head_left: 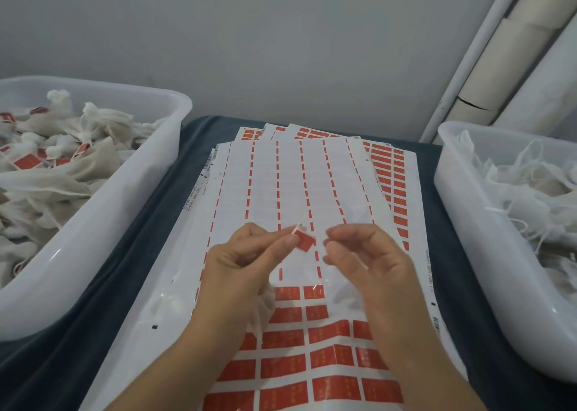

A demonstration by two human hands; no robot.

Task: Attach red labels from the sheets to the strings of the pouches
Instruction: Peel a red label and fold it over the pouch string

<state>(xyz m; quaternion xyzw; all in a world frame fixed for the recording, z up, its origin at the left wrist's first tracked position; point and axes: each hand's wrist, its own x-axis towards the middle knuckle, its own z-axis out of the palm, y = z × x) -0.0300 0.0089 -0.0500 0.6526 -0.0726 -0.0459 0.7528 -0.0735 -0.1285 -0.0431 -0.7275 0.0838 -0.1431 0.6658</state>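
Dark blue cloth (150, 288) under label sheets (312, 176), grey wall (281, 35), left hand (246, 260) pinching red label (305, 241), right hand (368, 257) loosely curled, empty

A dark blue cloth (150, 223) covers the work surface from the near edge to the back wall. Two translucent white plastic bins stand on this cloth. The left bin (131, 198) occupies the left side, with its rounded far corner near the wall. The right bin (468, 223) stands at the right edge and is partly cut off by the frame. The two bins are well apart. A plain grey-white wall (281, 42) rises directly behind the surface. In the upper right corner, white and cream pipes (499, 60) run diagonally along the wall; one shows a dark line that may be a crack or a joint.
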